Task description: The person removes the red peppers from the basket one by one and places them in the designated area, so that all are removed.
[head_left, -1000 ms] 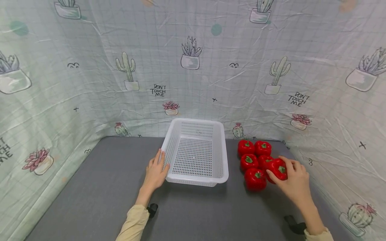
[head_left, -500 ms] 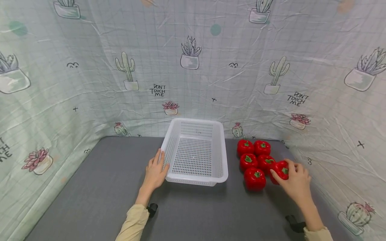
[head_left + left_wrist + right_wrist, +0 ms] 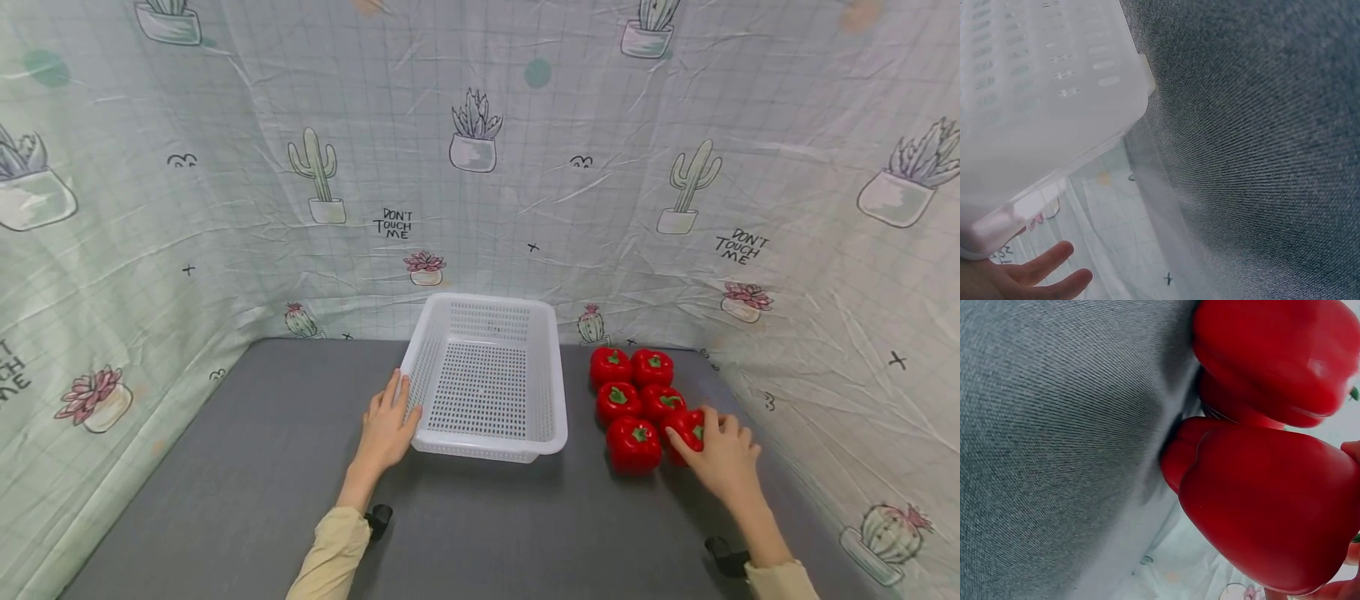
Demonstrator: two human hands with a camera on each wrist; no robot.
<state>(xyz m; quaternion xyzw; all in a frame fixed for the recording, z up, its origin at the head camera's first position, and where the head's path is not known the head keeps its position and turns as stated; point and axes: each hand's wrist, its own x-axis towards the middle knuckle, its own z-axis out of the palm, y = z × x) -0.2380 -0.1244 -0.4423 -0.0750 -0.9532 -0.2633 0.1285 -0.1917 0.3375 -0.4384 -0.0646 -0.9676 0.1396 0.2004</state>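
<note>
My right hand (image 3: 726, 462) holds the near-right red bell pepper (image 3: 684, 437), thumb on its left side and fingers over its top and right. In the right wrist view this pepper (image 3: 1266, 500) stands at the table surface, and fingertips show along the right edge. Several other red bell peppers with green stems, one of them the near-left pepper (image 3: 633, 446), stand close together beside it. A white perforated plastic basket (image 3: 558, 392) sits left of the peppers. My left hand (image 3: 386, 429) rests along its left rim, and in the left wrist view two straight fingers (image 3: 1054, 259) extend beyond the rim.
The grey table (image 3: 247, 467) reaches back to a hanging cloth (image 3: 525, 208) printed with cacti, which also encloses both sides. The peppers stand near the right back part of the table. A dark strap device (image 3: 726, 557) sits below the right wrist.
My right hand has brought the pepper it holds down and toward the near right of the group, lining it up beside the others. The left hand and the basket have stayed in place.
</note>
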